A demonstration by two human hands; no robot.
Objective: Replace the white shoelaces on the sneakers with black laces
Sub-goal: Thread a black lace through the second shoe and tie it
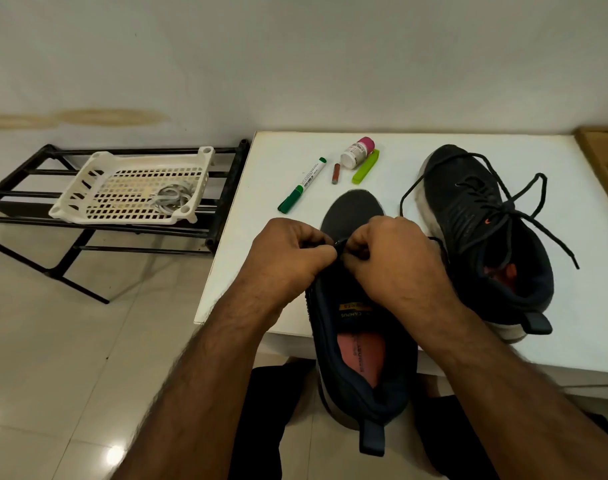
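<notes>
**A:** Where is the work happening?

**B:** On the near sneaker (361, 341), which is lying half on the tabletop (382, 161) with its heel hanging over the near edge toward the person. The left hand (288, 254) and the right hand (396, 258) are meeting over its eyelet area, each grip narrow, the fingers curling in and pinching a bit of black lace (340, 244) between them.

**A:** And the other shoe?

**B:** The far sneaker (482, 237) is sitting to the right, already carrying a black lace (524, 202) whose loose ends are trailing across the top. What may be the white laces (171, 199) are coiling in a basket (88, 188) on the rack (25, 192); I can't tell for certain.

**A:** How is that lace likely handling?

**B:** Light, limp and thin, I'm guessing, so it is probably flopping wherever it isn't being pinched. Holding it close to the stiff tip looks best for threading. The shoe itself seems soft-sided and light, likely shifting unless one hand is steadying it.
</notes>
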